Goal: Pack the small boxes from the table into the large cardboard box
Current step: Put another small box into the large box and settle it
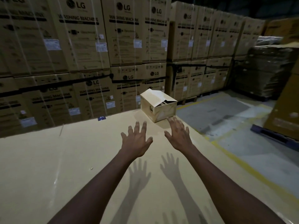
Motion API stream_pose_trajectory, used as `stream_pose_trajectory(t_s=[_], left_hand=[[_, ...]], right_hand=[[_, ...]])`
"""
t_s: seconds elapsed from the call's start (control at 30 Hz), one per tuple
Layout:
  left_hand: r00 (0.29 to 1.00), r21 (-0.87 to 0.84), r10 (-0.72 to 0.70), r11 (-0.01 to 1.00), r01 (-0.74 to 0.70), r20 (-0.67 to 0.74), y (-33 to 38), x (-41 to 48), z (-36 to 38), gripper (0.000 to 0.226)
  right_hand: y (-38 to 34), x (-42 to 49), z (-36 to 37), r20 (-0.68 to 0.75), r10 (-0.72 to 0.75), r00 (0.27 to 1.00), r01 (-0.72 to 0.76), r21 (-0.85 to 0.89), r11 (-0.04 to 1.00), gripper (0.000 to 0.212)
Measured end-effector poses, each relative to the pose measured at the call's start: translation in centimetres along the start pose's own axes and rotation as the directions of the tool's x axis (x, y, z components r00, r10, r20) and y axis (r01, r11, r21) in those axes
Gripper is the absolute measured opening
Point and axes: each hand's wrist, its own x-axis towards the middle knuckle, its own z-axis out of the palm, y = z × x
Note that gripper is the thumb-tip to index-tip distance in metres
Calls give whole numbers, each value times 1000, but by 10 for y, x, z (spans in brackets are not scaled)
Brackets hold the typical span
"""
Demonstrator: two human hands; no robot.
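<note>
You stand in a dim warehouse, walled in by stacked washing machine cartons, with a wide tan table spread out before you. The large cardboard box sits at the table's far right corner, close to the edge above the floor. Its top flap is folded mostly over, leaving a dark gap at the right where something shows inside. I cannot tell what it is.

Your left hand and right hand are both stretched toward the box, raised off the table, fingers spread wide and holding nothing. The right hand's fingertips are just beside the box's near lower edge; whether they touch it cannot be told.

No small boxes are plainly visible on the table, only a small blue item at the far edge. The step in hand therefore looks like taking hold of the large box. Set one palm on each side, low down, and draw it toward you rather than lifting by the flap. Pull it straight back so it stays clear of the table's right-hand edge.
</note>
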Motion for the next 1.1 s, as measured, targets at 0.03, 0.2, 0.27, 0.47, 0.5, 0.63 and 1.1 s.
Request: stream_pose_trajectory(t_s=[0.03, 0.2, 0.27, 0.47, 0.5, 0.63, 1.1], left_hand=[[1000, -1, -4, 1000, 4, 8, 5, 16, 7, 75], [997, -6, -58, 998, 58, 47, 30, 97, 52, 75], [992, -42, -111, 993, 113, 52, 40, 134, 74, 75], [963, -203, -265, 941, 271, 57, 64, 257, 144, 75], [958, -202, -280, 937, 285, 55, 65, 276, 153, 75], [950, -163, -313, 937, 308, -8, 60, 356, 173, 76], [923, -210, -350, 925, 315, -158, 30, 554, 225, 70]], right_hand=[[13, 17, 6, 7, -4, 1000, 4, -1, 1000, 64], [79, 108, 39, 34, -44, 998, 43, 6, 999, 65], [106, 150, 53, 44, -68, 997, 67, 21, 998, 65], [186, 277, 93, 73, -130, 989, 132, -21, 991, 67], [196, 295, 101, 82, -135, 987, 139, -49, 989, 68], [226, 366, 133, 99, -167, 981, 178, -115, 977, 65], [258, 520, 213, 1, -175, 985, 174, -103, 979, 49]])
